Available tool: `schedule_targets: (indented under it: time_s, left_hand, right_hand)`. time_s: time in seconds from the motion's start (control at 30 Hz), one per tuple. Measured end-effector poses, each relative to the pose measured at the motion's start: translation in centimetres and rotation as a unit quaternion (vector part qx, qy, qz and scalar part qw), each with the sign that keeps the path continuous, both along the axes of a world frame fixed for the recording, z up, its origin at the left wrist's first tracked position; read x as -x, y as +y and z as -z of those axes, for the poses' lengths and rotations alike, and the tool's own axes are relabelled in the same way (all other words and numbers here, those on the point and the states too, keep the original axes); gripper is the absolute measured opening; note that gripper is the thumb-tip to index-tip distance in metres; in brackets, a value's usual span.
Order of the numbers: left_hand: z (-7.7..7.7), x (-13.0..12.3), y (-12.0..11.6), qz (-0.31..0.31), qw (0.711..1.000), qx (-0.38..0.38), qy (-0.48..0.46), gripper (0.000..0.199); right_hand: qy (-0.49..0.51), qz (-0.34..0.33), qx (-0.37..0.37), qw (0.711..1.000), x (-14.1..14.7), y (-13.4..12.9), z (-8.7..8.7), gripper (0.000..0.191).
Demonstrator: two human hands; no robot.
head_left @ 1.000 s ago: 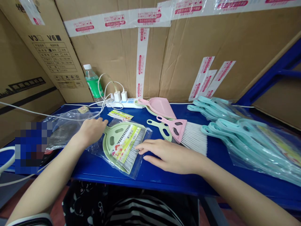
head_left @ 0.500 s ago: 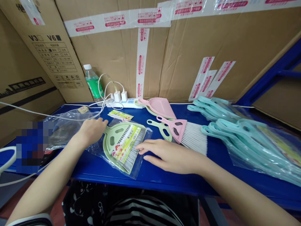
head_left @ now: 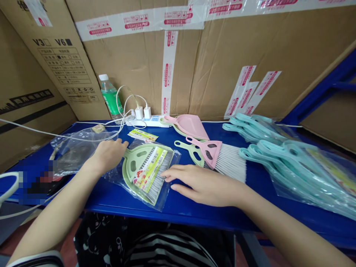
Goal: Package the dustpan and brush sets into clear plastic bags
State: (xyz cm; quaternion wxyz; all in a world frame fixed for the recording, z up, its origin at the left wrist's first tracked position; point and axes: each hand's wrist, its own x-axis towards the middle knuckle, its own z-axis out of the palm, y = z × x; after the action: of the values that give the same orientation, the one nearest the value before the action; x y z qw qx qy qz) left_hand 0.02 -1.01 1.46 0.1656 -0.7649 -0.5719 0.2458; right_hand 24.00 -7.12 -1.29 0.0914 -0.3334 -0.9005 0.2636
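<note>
A green dustpan (head_left: 128, 177) with a grey-bristled brush (head_left: 164, 168) and a printed card (head_left: 147, 172) lies flat inside a clear plastic bag (head_left: 160, 202) on the blue table. At the handle end, my left hand (head_left: 109, 155) is closed; the handle runs in under its fingers and is hidden there. My right hand (head_left: 194, 181) rests palm down with fingers stretched out, its fingertips touching the bag's right side by the bristles. Just beyond it lie a pink brush (head_left: 213, 154), a green brush (head_left: 191, 150) and a pink dustpan (head_left: 191, 126) over a green one.
Several teal dustpan sets in clear bags (head_left: 294, 167) are piled at the right. Behind are a power strip (head_left: 152, 121) with white cables, a bottle (head_left: 110, 98) and a loose printed card (head_left: 143, 135). Crumpled plastic (head_left: 80, 150) lies left. Cardboard boxes (head_left: 128, 66) wall the back.
Both hands and the bagged green dustpan set stay in place. Only the camera view has shifted very slightly.
</note>
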Motion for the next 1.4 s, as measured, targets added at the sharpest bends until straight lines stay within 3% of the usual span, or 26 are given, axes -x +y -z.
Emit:
schedule_targets:
  time_s: [1.4]
  left_hand:
    - [0.16,0.09,0.1,0.006,1.0,-0.006,0.002,0.042]
  right_hand:
    - [-0.021,-0.001,-0.033,0.999,-0.04,-0.35,-0.16,0.033]
